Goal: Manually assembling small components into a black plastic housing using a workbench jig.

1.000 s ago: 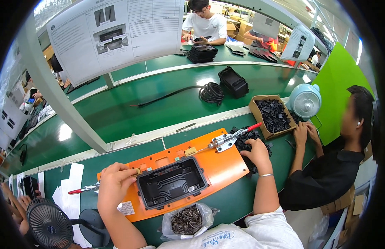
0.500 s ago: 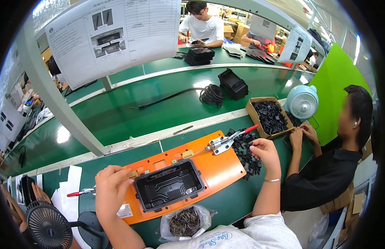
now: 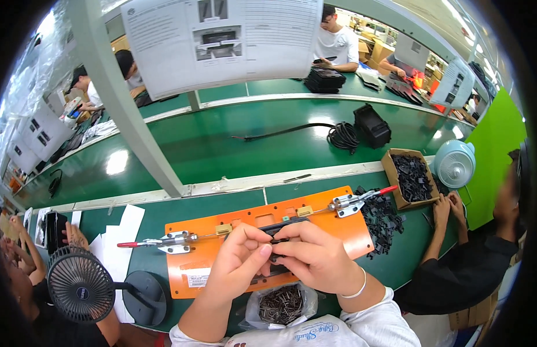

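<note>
My two hands meet above the orange fixture plate (image 3: 190, 234). Between the fingertips sits a small black plastic piece (image 3: 274, 250), mostly covered, so its shape cannot be made out. My left hand (image 3: 239, 257) pinches it from the left with thumb and forefinger. From the right, my right hand (image 3: 312, 254) grips it with bent fingers. Below them is the black rectangular housing (image 3: 274, 226) on the plate, largely hidden by both hands. A toggle clamp (image 3: 177, 241) with a red handle lies at the plate's left end, and a second toggle clamp (image 3: 348, 203) at its right.
Loose black plastic pieces (image 3: 381, 222) lie right of the plate, by a cardboard box (image 3: 422, 199) of similar pieces. A bag of screws (image 3: 280, 305) stands close to me. Desk fans (image 3: 80, 289) and a coiled cable (image 3: 342, 137) are around. A co-worker's hands (image 3: 448, 208) work at right.
My right hand has come from the loose black pieces to the middle. My left hand has left the plate's left wooden block and joined it. The whole view has shifted left.
</note>
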`<state>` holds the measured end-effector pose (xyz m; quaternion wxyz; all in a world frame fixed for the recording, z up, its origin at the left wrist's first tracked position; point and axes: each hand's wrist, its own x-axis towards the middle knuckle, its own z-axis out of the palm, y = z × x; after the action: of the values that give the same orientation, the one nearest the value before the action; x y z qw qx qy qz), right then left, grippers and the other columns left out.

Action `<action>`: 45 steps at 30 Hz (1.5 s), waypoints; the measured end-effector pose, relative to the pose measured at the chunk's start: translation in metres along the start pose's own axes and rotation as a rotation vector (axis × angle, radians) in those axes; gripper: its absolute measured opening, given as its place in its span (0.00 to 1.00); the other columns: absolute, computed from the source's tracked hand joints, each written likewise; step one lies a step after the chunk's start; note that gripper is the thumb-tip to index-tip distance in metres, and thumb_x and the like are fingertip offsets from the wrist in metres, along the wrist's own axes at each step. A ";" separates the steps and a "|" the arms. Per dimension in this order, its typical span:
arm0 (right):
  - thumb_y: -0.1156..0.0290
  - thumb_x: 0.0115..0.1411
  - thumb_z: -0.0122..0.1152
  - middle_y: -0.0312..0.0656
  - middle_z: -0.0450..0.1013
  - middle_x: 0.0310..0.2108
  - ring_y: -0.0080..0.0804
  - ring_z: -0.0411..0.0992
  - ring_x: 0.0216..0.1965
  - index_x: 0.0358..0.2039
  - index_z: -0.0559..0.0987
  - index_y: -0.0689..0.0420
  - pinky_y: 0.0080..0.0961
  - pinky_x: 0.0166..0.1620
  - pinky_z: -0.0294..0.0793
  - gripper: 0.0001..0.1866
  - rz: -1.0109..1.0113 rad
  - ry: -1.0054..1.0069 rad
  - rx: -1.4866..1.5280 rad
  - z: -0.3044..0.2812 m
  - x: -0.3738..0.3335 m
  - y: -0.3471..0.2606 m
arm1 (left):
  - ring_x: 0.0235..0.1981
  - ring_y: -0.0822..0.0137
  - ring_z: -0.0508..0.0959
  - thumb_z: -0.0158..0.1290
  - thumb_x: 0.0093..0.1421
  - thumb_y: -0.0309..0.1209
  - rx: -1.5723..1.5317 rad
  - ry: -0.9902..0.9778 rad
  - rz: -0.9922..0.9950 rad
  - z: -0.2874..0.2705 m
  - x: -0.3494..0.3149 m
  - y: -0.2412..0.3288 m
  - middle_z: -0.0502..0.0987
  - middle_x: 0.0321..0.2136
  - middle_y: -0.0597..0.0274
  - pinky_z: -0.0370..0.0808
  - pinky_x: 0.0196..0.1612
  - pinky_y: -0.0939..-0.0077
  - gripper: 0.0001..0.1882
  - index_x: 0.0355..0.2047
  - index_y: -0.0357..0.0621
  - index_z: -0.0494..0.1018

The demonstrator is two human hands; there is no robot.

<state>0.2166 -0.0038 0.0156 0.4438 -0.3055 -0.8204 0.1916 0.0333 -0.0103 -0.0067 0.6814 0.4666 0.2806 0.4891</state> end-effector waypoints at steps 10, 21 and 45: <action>0.89 0.54 0.58 0.42 0.71 0.44 0.29 0.73 0.46 0.51 0.70 0.68 0.24 0.49 0.74 0.22 0.423 0.045 1.032 0.001 -0.001 0.015 | 0.35 0.75 0.75 0.52 0.58 0.15 0.117 0.174 0.234 -0.022 -0.003 0.017 0.76 0.35 0.58 0.74 0.34 0.86 0.16 0.47 0.31 0.69; 0.88 0.52 0.60 0.41 0.73 0.38 0.28 0.74 0.43 0.36 0.71 0.62 0.22 0.47 0.74 0.12 0.470 0.096 0.992 0.000 -0.002 0.034 | 0.35 0.72 0.77 0.53 0.57 0.15 0.205 0.200 0.345 -0.032 0.000 0.020 0.77 0.35 0.56 0.77 0.38 0.81 0.08 0.38 0.30 0.72; 0.83 0.51 0.64 0.39 0.75 0.29 0.20 0.72 0.30 0.34 0.74 0.59 0.17 0.34 0.72 0.11 0.545 0.252 0.709 -0.012 0.007 0.068 | 0.35 0.73 0.76 0.52 0.56 0.13 0.290 0.227 0.256 -0.051 0.009 0.017 0.74 0.34 0.61 0.74 0.40 0.82 0.09 0.39 0.30 0.73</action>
<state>0.2462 0.0517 -0.0141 0.5503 -0.3605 -0.5339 0.5312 -0.0127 0.0178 -0.0114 0.5037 0.5335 0.3614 0.5754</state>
